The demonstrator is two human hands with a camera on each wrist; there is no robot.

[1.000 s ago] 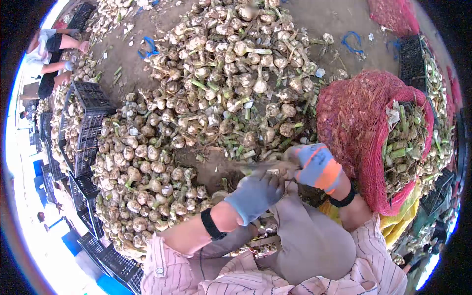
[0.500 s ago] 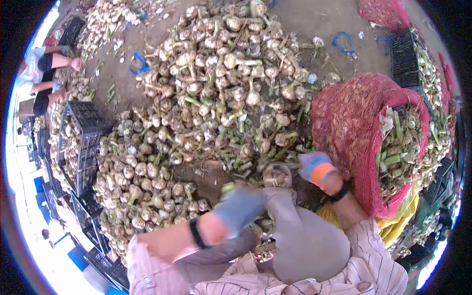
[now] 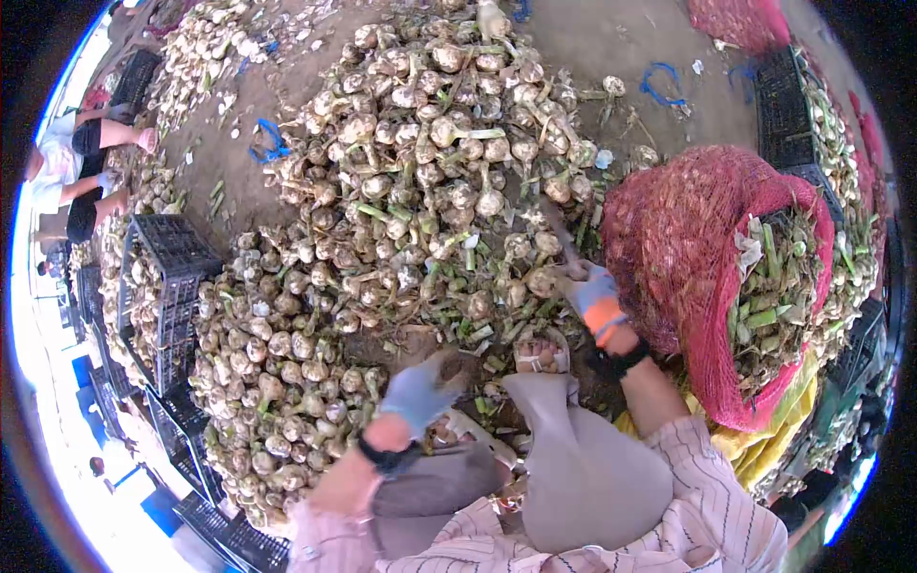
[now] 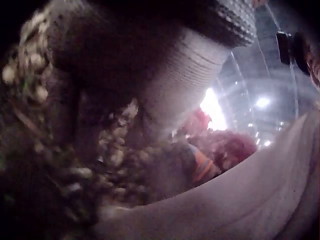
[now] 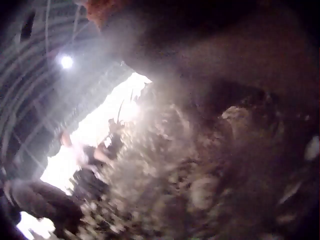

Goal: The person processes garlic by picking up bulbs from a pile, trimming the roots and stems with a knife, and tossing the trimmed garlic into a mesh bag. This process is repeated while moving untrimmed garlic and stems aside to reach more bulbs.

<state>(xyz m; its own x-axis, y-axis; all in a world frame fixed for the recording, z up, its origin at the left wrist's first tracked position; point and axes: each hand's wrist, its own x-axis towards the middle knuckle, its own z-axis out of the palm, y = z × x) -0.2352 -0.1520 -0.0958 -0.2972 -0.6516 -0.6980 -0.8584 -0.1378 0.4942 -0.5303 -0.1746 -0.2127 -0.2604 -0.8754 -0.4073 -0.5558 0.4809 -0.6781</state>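
Note:
My gloved left hand (image 3: pixel 416 397), blurred, reaches over the front edge of the garlic pile (image 3: pixel 277 344). In the left wrist view the fingers of this hand (image 4: pixel 110 85) hang down, spread over garlic, with nothing seen in them. My gloved right hand (image 3: pixel 596 302) grips a thin bladed tool (image 3: pixel 564 234) that points up and away over the heap of garlic with stems (image 3: pixel 449 162). The right wrist view is dark and blurred, and the tool cannot be made out there.
A red mesh sack (image 3: pixel 669 248) of cut stems stands at the right, a yellow sack (image 3: pixel 764 444) below it. Black crates (image 3: pixel 177 286) line the left side. A shoe (image 3: pixel 542 355) shows in front of my grey-clothed knee (image 3: pixel 592 458). Other people sit at the far left.
My hands were together over the knee, then parted. The left went leftward toward the pile, and the right moved up beside the mesh sack with the tool pointing away.

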